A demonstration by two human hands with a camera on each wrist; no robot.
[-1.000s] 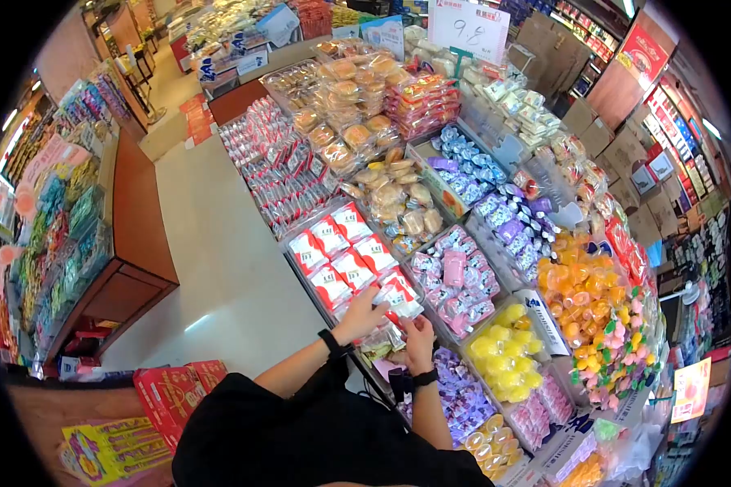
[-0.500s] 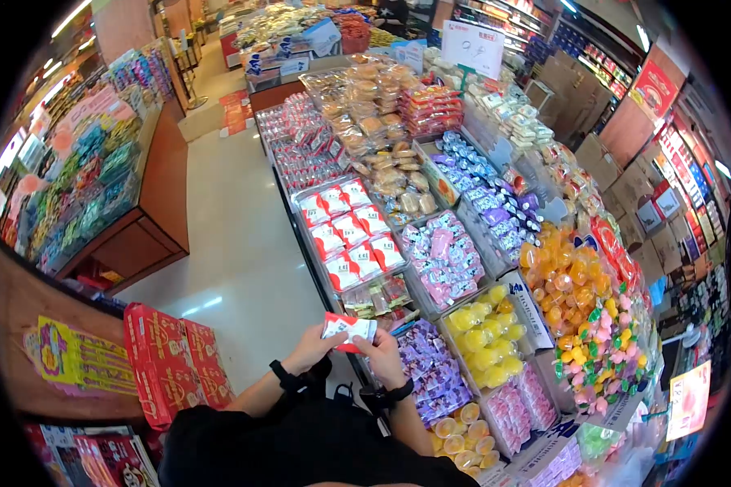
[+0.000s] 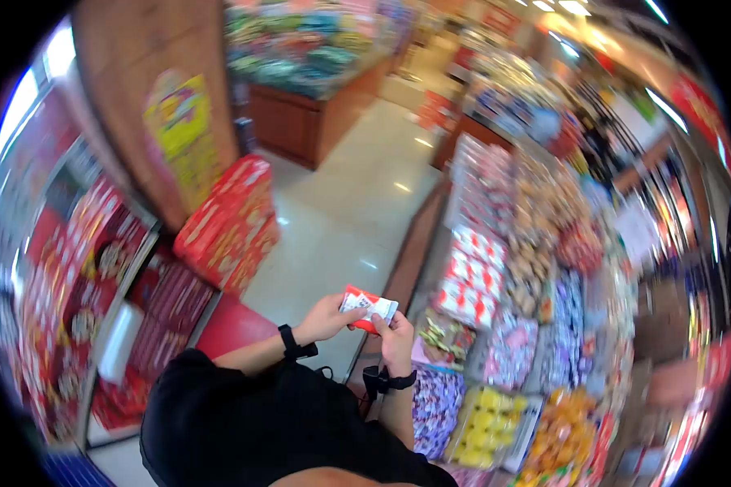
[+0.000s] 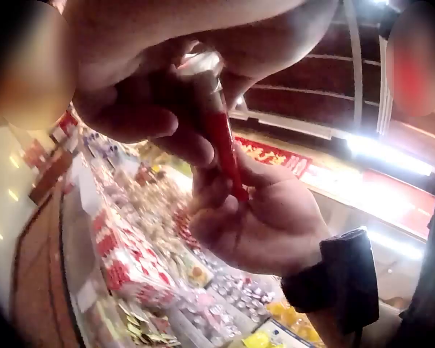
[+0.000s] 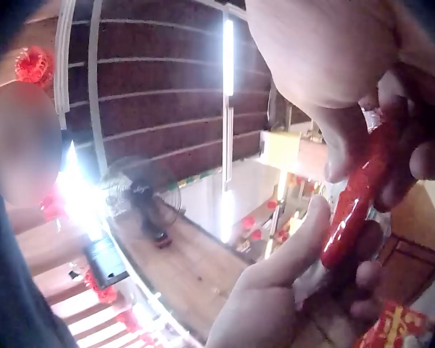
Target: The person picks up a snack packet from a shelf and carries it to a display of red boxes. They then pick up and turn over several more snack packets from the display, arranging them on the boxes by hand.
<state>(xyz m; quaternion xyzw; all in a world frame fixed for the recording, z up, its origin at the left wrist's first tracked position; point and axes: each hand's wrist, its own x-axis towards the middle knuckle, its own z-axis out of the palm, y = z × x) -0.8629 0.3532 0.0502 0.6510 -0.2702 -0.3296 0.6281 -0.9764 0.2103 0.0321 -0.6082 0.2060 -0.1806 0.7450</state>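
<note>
A small red-and-white snack packet point(image 3: 369, 308) is held between both hands in front of the body, over the gap beside the display. The left hand point(image 3: 325, 318) pinches its left end, thumb on top and fingers beneath. At the other end, the right hand point(image 3: 398, 342) pinches the packet too. From the left wrist, the packet point(image 4: 222, 145) appears edge-on, a shiny red wrapper between the fingers of both hands. The right wrist view shows its glossy red side point(image 5: 351, 210), with fingers hiding part of it. Both wrists carry dark bands.
On the right stands a sloped display of wrapped sweets, including a tray of similar red-and-white packets point(image 3: 471, 276) and yellow jelly cups point(image 3: 487, 426). Red gift boxes point(image 3: 234, 223) are stacked on the left. A tiled aisle point(image 3: 341, 203) runs between; a wooden counter point(image 3: 300, 122) stands farther back.
Both hands have lifted the packet away from the tray and drawn it toward the body. The head view has swung left, bringing the red boxes and left shelves into view.
</note>
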